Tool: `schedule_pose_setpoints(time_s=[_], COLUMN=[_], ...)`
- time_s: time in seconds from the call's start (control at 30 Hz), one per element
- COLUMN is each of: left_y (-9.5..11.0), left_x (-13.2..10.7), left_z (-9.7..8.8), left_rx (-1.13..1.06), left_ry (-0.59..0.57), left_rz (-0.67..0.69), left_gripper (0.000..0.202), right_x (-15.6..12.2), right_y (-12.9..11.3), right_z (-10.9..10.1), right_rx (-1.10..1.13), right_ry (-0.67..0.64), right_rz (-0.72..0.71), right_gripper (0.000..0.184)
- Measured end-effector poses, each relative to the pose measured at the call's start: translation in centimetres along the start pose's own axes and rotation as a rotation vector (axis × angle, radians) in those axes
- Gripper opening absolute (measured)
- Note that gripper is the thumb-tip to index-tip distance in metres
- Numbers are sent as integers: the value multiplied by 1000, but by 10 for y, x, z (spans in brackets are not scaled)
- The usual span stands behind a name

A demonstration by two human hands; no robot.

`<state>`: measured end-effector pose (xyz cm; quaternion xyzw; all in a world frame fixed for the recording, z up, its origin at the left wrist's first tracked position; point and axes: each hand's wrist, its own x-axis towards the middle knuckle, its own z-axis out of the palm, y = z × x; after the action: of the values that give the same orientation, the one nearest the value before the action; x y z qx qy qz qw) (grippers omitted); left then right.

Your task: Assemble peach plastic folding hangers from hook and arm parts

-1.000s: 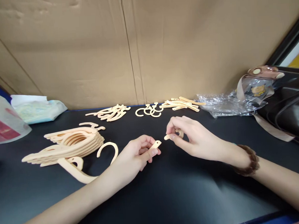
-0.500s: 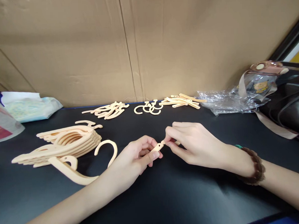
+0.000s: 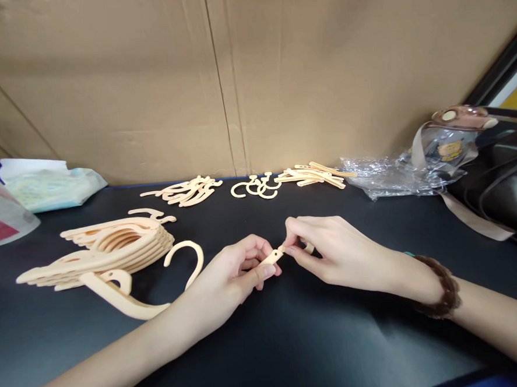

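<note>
My left hand (image 3: 235,274) is closed on one end of a cream plastic hanger arm (image 3: 129,298), whose tip (image 3: 271,256) sticks out between thumb and finger. My right hand (image 3: 332,250) pinches a small cream hook piece (image 3: 308,247) and presses its end against that tip; most of the piece is hidden by my fingers. Both hands hover just above the black tabletop (image 3: 268,345), near its middle. A loose cream hook (image 3: 185,253) curves up beside my left wrist.
A stack of finished cream hangers (image 3: 108,246) lies at the left. Piles of loose arms (image 3: 186,193), hooks (image 3: 256,188) and bars (image 3: 314,175) line the cardboard wall. Plastic bags (image 3: 43,183) sit far left; crumpled wrap (image 3: 389,179), a bottle (image 3: 450,138) and a black bag (image 3: 499,190) right.
My right hand came down and left, bringing its small piece against the tip of the arm in my left hand. The two parts were apart one second ago and now touch.
</note>
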<state>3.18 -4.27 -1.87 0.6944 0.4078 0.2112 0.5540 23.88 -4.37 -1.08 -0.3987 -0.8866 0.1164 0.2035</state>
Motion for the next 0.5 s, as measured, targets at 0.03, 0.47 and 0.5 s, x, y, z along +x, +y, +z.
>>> schedule_pose_setpoints(time_s=[0.03, 0.47, 0.5], left_y=[0, 1, 1], left_x=[0, 1, 1], left_z=[0, 2, 2], left_rx=[6, 38, 41], left_ry=[0, -9, -12], left_rz=[1, 20, 23], left_gripper=[13, 14, 14], right_x=[0, -1, -1], right_y=[0, -9, -9], right_z=[0, -10, -10], right_rx=[9, -263, -294], right_ry=[-7, -120, -118], right_rz=[7, -88, -109], right_gripper=[10, 15, 16])
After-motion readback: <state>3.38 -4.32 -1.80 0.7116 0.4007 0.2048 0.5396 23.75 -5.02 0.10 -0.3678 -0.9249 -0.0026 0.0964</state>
